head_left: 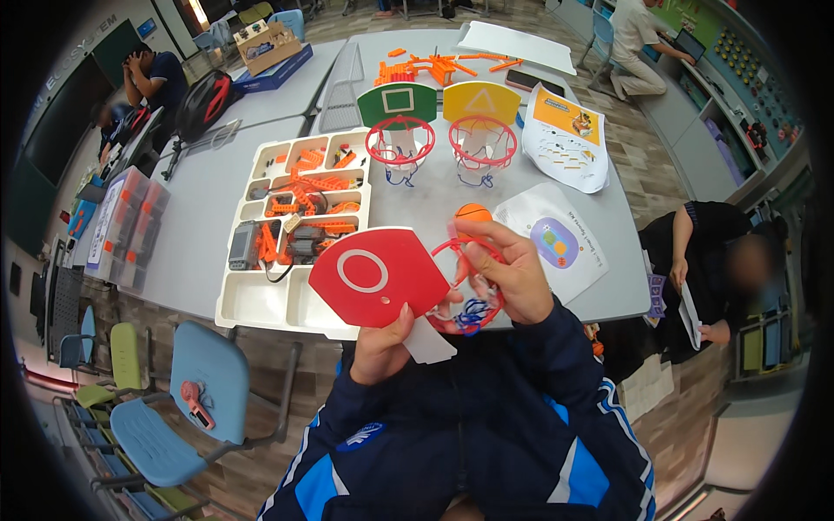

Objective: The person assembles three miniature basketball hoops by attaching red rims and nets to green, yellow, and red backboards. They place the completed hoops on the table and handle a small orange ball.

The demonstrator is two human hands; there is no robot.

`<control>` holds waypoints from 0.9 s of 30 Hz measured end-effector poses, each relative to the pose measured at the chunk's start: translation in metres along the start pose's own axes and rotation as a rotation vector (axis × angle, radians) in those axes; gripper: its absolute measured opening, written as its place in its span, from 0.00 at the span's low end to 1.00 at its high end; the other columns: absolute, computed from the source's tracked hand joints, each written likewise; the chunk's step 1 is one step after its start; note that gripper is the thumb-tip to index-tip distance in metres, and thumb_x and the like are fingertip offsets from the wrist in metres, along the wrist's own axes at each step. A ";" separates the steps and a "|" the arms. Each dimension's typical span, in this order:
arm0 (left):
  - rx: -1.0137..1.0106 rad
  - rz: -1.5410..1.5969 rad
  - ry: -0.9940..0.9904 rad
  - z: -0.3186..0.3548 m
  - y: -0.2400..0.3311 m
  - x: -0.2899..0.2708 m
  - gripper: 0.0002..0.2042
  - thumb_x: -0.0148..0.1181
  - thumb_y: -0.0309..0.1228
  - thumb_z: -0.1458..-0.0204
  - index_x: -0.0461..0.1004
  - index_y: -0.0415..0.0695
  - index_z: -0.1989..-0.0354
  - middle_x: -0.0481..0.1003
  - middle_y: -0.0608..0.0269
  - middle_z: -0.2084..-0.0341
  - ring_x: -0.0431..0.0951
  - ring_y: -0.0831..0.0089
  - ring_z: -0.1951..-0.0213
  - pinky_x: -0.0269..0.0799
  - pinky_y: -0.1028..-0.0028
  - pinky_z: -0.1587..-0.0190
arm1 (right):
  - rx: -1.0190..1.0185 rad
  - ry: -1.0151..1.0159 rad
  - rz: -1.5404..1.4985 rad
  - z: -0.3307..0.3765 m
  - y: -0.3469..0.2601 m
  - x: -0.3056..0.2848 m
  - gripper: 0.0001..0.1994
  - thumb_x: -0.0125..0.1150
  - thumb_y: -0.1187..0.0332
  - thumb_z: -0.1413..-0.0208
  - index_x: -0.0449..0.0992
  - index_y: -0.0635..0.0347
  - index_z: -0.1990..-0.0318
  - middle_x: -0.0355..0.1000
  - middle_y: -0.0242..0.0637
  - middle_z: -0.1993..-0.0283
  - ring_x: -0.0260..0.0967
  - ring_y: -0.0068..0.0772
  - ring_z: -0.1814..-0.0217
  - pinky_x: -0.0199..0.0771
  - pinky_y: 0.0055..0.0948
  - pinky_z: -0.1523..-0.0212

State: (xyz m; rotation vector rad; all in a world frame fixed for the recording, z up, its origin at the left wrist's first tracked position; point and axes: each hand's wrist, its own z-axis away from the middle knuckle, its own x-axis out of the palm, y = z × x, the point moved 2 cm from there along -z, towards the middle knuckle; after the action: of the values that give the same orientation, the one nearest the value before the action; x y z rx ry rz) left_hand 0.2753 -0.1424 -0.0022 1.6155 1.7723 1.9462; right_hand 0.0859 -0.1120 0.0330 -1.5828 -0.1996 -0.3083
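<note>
Left hand (pixel 382 347) pinches the lower edge of a red backboard (pixel 373 269), its thumb lying on the front face, so the board rises above the hand, tilted, with its white circle outline facing up. A white tab (pixel 430 342) sticks out below the board, just right of the left thumb. Right hand (pixel 519 276) has thumb and fingers closed on the upper right part of a red hoop (pixel 446 247), which lies to the left of that palm and beside the backboard's right edge; whether hoop and board are joined cannot be told. A blue-and-white net (pixel 473 314) bunches at the hoop's lower side, below the right fingers. Just beyond these fingertips shows an orange ball (pixel 473 211). Farther out on the grey worktop (pixel 195 217), a white sorting tray (pixel 261 304) stands to the left, holding orange pieces (pixel 326 181) and a grey module (pixel 244 246), while a printed sheet (pixel 556 239) lies to the right. Past them stand a green backboard (pixel 376 104) and a yellow backboard (pixel 511 102), side by side, each with a red ring and net, near an instruction sheet (pixel 569 156). Farther still lie loose orange beams (pixel 432 68) and a white lid (pixel 517 48).
</note>
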 end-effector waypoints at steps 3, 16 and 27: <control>-0.062 -0.122 0.040 0.005 0.018 0.000 0.30 0.54 0.43 0.38 0.58 0.32 0.35 0.65 0.36 0.40 0.72 0.50 0.43 0.65 0.51 0.38 | -0.104 0.064 -0.008 0.006 -0.008 -0.002 0.16 0.58 0.66 0.34 0.74 0.67 0.44 0.73 0.33 0.70 0.53 0.10 0.83 0.49 0.14 0.83; 0.207 -0.862 0.150 -0.024 -0.041 -0.012 0.12 0.59 0.25 0.40 0.75 0.37 0.49 0.79 0.57 0.59 0.79 0.69 0.56 0.74 0.69 0.54 | 0.252 -0.120 -0.038 0.011 0.013 -0.006 0.12 0.56 0.68 0.33 0.77 0.68 0.51 0.71 0.30 0.78 0.57 0.10 0.87 0.50 0.14 0.88; 0.106 -0.856 0.113 -0.019 -0.052 -0.019 0.11 0.56 0.26 0.37 0.76 0.36 0.49 0.79 0.59 0.60 0.80 0.72 0.61 0.76 0.72 0.57 | 0.348 -0.130 -0.150 0.018 0.016 -0.016 0.14 0.52 0.68 0.32 0.75 0.71 0.48 0.66 0.32 0.82 0.56 0.14 0.90 0.51 0.16 0.89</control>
State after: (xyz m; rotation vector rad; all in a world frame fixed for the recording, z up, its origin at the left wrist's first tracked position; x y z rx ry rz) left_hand 0.2415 -0.1498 -0.0489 0.5606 2.1237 1.5420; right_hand 0.0772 -0.0932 0.0126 -1.2453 -0.4503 -0.2704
